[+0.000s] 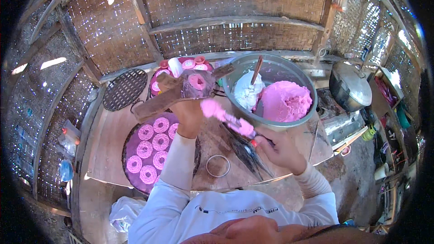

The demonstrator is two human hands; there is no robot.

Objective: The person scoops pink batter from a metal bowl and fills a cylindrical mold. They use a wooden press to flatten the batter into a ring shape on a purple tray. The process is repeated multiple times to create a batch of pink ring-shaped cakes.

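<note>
My left hand (187,116) is closed around a wooden press (158,104) made of crossed boards. Pink dough (196,81) fills the round opening of its tube. In my right hand (284,152) is a spatula (233,123), its metal blade smeared with pink dough, the tip just below the press. Right of the press stands a large grey basin (296,123) with a big pink dough lump (287,101), a white lump (247,91) and a wooden stick (257,70). Partly behind my left forearm lies a round tray (130,147) of pink ring-shaped pieces (160,142).
A second tray of pink and white pieces (188,64) sits behind the press, next to a dark woven disc (125,89). A white ring (218,166) and dark blackened strips (247,151) lie on the wooden table (106,158). A lidded metal pot (350,88) stands at right.
</note>
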